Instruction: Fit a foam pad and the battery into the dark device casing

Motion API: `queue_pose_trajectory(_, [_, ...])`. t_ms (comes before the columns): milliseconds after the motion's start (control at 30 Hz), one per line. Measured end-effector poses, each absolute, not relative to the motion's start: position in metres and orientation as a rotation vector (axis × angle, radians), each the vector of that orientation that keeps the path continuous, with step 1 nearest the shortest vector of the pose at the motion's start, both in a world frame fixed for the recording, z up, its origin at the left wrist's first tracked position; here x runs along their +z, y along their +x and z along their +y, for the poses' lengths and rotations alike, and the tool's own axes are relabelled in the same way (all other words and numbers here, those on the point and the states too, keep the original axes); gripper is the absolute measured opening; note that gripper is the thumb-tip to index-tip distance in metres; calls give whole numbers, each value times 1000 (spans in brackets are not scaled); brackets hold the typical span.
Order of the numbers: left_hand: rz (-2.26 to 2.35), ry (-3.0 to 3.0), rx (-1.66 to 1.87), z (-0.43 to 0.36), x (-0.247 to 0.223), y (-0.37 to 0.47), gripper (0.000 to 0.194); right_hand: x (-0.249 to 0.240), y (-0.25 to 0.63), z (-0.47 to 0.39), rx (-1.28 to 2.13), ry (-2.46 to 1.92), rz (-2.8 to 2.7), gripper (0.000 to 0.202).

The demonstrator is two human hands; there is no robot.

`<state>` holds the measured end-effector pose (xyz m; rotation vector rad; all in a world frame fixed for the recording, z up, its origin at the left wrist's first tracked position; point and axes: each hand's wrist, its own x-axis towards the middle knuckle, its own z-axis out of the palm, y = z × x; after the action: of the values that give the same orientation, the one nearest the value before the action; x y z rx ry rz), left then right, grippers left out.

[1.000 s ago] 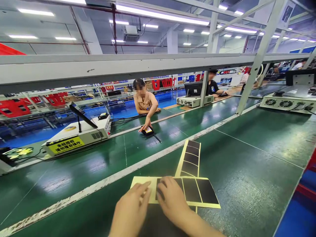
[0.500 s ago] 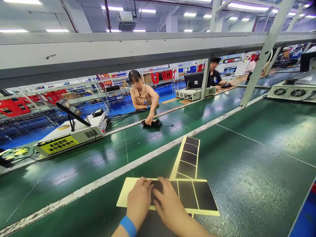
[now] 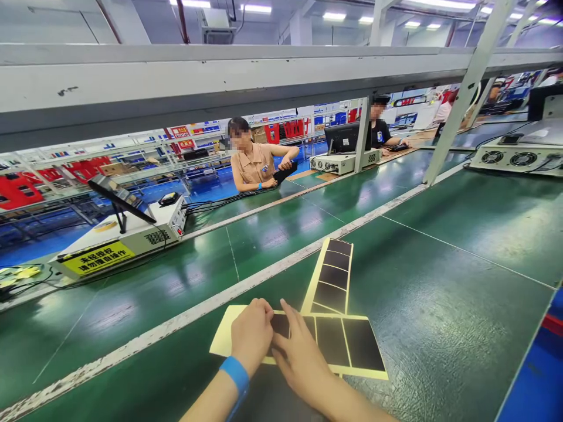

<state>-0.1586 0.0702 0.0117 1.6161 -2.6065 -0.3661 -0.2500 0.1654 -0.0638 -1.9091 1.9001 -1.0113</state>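
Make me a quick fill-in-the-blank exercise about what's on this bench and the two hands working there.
1. Near the person's left hand, the wristband is colored ____.
2. Unlike the left, the wrist behind the ____ hand is bare.
3. Where the wide sheet and narrow strip cross, the one on top is the ____.
4. The bench surface is colored ____.

Missing words: blue; right; wide sheet; green.

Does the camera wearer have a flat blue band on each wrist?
No, the flat blue band sits just behind the left hand; the right hand has none.
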Motion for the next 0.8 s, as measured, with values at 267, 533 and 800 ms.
queue_pose_trajectory(267, [-2732,1533,-191,85,20,-175,18,-66,-251,165,-1034,-1920,1905,50])
queue_pose_trajectory(533, [-2550,1559,-188,85,74,-156,16,-68,-253,165,-1100,-1960,1950,29])
queue_pose_trajectory(800, [-2271,1379,-933,134,143,-15,31,-21,-235,186,-1513,-2146,1722,27])
